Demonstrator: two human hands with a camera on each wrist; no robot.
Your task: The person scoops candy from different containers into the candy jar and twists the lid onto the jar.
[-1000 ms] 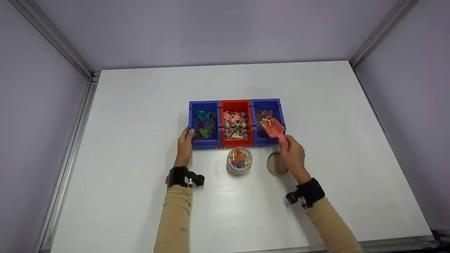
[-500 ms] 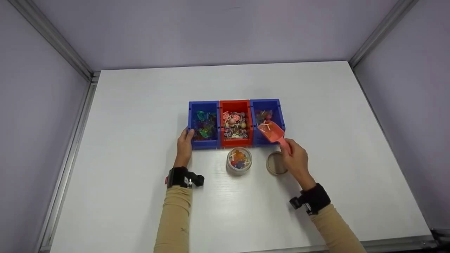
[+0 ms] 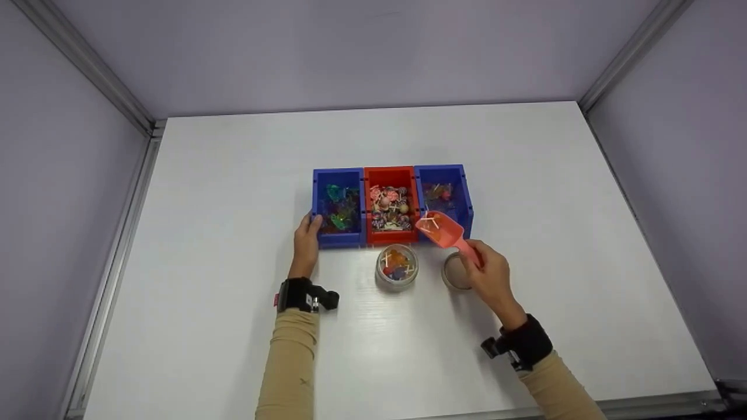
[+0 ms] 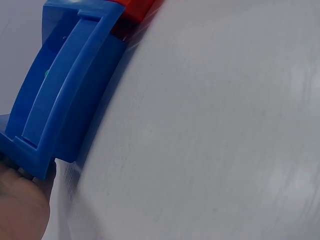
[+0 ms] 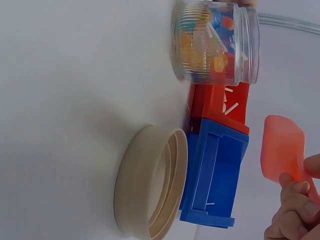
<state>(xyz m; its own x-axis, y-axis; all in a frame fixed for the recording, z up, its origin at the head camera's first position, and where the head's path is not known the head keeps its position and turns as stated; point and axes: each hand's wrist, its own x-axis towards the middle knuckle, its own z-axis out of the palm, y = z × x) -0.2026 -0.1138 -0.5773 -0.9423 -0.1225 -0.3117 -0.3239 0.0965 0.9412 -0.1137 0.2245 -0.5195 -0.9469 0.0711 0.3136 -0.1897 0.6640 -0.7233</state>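
My right hand (image 3: 491, 277) grips the handle of a pink scoop (image 3: 443, 229), which carries orange lollipops with white sticks. The scoop is over the front edge of the right blue bin (image 3: 444, 174), near the red bin (image 3: 392, 236). My left hand (image 3: 305, 245) holds the front left corner of the left blue bin (image 3: 339, 239); the left wrist view shows its fingers partly hidden under the rim. Just in front of the red bin stands an uncovered glass jar (image 5: 215, 45) with orange, red and blue lollipops inside.
A beige round lid (image 5: 145, 175) lies on the white table (image 3: 373, 350) right of the jar, partly beneath my right hand in the head view. Colourful lollipops (image 3: 390, 204) fill the red bin; wrapped candies (image 3: 341, 210) lie in the left bin. Walls border the table.
My right hand has drawn the scoop of lollipops back toward me and to the left, out of the right blue bin. The left hand stays where it was.
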